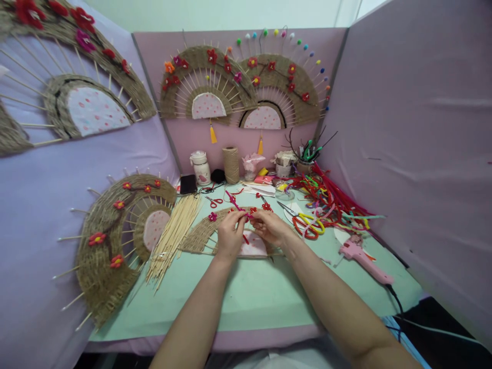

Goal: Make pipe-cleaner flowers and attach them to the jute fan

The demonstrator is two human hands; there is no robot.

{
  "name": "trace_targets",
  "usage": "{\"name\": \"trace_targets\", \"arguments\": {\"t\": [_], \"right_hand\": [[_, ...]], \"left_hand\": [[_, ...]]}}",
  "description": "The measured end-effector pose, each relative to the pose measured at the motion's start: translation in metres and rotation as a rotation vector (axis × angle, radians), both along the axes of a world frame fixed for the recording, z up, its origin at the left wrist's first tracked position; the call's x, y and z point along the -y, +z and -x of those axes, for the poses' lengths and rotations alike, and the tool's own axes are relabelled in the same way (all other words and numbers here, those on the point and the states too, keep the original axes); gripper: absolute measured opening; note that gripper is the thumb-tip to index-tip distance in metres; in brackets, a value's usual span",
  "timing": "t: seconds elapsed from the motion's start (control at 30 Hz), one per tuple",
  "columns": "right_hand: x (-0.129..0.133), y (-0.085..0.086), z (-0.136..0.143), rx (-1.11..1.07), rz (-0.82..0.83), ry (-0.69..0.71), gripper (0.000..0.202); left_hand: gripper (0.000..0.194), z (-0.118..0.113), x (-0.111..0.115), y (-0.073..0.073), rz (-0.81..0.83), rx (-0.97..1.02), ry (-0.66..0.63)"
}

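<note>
Both of my hands are raised over the middle of the table, close together. My left hand [230, 233] pinches a magenta pipe cleaner [233, 201], whose long end slants up and to the left. My right hand [271, 228] is closed at the same pipe cleaner, fingertips almost meeting those of the left. Below them lies a twine-wrapped fan [200, 230] with a dotted half-circle centre [253, 245]. A magenta flower [212, 217] and several red ones sit along its upper part. The hands hide part of this fan.
Thin wooden sticks [172, 238] lie left of the fan, red scissors [213, 202] behind. To the right are yellow-handled scissors [311, 223], a pink glue gun [365, 261] with its cord, and piled pipe cleaners [334, 197]. A twine spool [231, 165] and white bottle [200, 168] stand behind.
</note>
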State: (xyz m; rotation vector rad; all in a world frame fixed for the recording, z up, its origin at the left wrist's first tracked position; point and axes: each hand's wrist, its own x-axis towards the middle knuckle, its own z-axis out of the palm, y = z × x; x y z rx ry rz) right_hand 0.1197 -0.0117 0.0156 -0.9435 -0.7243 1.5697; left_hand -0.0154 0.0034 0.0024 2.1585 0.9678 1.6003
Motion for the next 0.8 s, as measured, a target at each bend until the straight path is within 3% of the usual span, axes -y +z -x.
{"name": "trace_targets", "arguments": {"t": [0.17, 0.3, 0.47, 0.63, 0.73, 0.8], "right_hand": [[0.0, -0.001, -0.002, 0.036, -0.049, 0.075, 0.022], [-0.001, -0.004, 0.0, 0.096, -0.106, 0.029, 0.025], [0.0, -0.008, 0.002, 0.478, -0.292, -0.126, 0.02], [0.005, -0.003, -0.002, 1.035, -0.732, -0.247, 0.009], [0.009, 0.001, -0.002, 1.105, -0.855, -0.197, 0.014], [0.01, 0.002, -0.001, 1.055, -0.85, -0.192, 0.015]], "left_hand": [[0.015, -0.001, 0.0, -0.001, 0.001, -0.006, -0.018], [0.014, -0.002, 0.0, -0.001, 0.089, 0.028, -0.004], [0.017, -0.002, -0.003, -0.003, 0.385, 0.187, -0.028], [0.021, 0.0, -0.009, -0.001, 0.742, 0.46, -0.161], [0.023, 0.002, -0.009, 0.005, 0.987, 0.628, -0.297], [0.024, 0.003, -0.009, 0.007, 1.047, 0.675, -0.347]]}}
